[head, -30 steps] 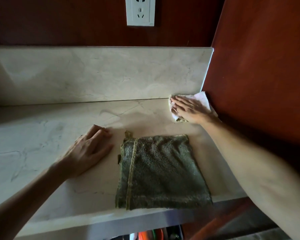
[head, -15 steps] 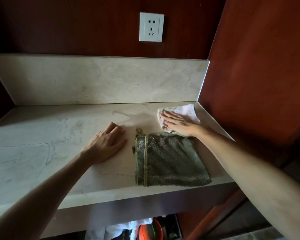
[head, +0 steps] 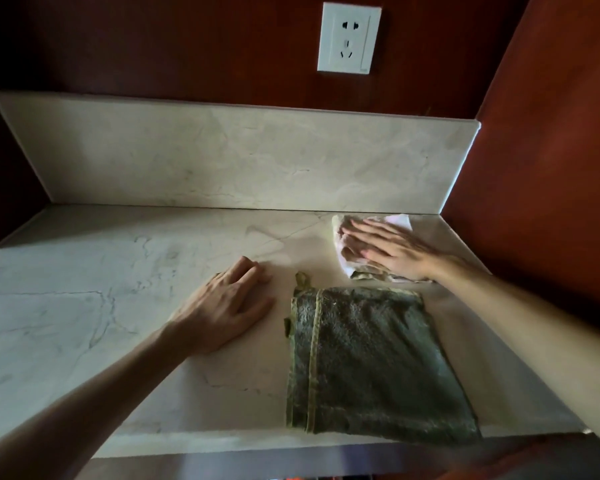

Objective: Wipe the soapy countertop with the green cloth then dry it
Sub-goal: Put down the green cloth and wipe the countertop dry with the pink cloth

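Observation:
A folded green cloth (head: 371,362) lies flat on the pale marble countertop (head: 84,306), near its front right edge. No hand touches it. Behind it, near the back right corner, my right hand (head: 385,251) presses flat with straight fingers on a crumpled white cloth (head: 354,268). My left hand (head: 226,306) rests palm down on the bare counter just left of the green cloth, fingers relaxed and holding nothing.
A marble backsplash (head: 222,161) runs along the back. A dark red wall (head: 551,168) closes the right side. A white wall socket (head: 349,38) sits above the backsplash. The counter's front edge (head: 222,445) runs below my arms.
My right hand slid the white cloth from the back corner toward me and leftward, then stayed pressed on it. The left hand and the green cloth kept their places.

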